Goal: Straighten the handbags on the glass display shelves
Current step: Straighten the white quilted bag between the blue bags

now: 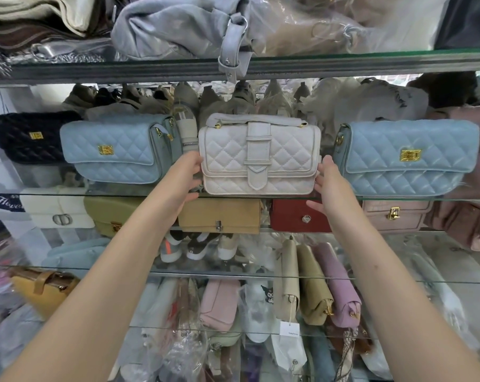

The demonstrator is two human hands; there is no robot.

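Note:
A white quilted handbag [259, 158] with a strap buckle stands upright on the middle glass shelf [128, 194], facing me. My left hand [187, 176] presses against its left side and my right hand [328, 180] against its right side, fingers wrapped toward the bag's ends. On each side stands a light blue quilted handbag with a gold clasp, one to the left [117, 150] and one to the right [406, 158]. A black quilted bag [29, 139] sits at the far left.
The shelf above [343, 64] holds grey and plastic-wrapped bags, a grey strap [233, 48] hanging over its edge. Below are white, olive, tan [219, 216], red [296, 216] and pink bags. Lower shelves carry upright pouches and wrapped goods. Shoes show behind the glass.

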